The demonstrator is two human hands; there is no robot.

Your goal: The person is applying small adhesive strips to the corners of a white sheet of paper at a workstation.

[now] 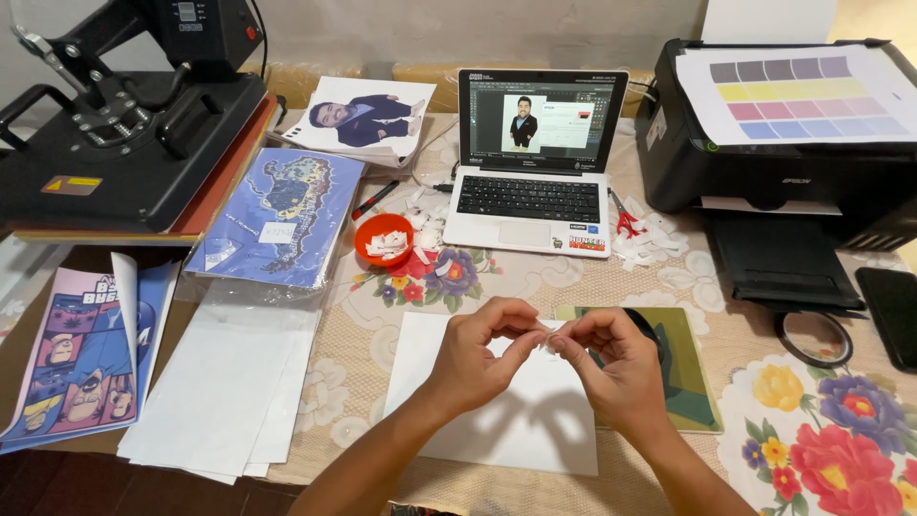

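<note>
My left hand (482, 349) and my right hand (611, 368) meet above a white sheet of paper (497, 420) on the table. Both pinch a small white scrap of paper or tape (552, 336) between thumb and fingertips. Partly under my right hand lies a green and yellow printed card (683, 368), beside the white sheet.
An open laptop (535, 158) stands behind, an orange bowl (384, 239) with scraps to its left, red scissors (626, 222) to its right. A black printer (783, 134) sits at right, a heat press (124, 115) at left. Printed sheets (277, 215) and blank papers (229, 382) lie left.
</note>
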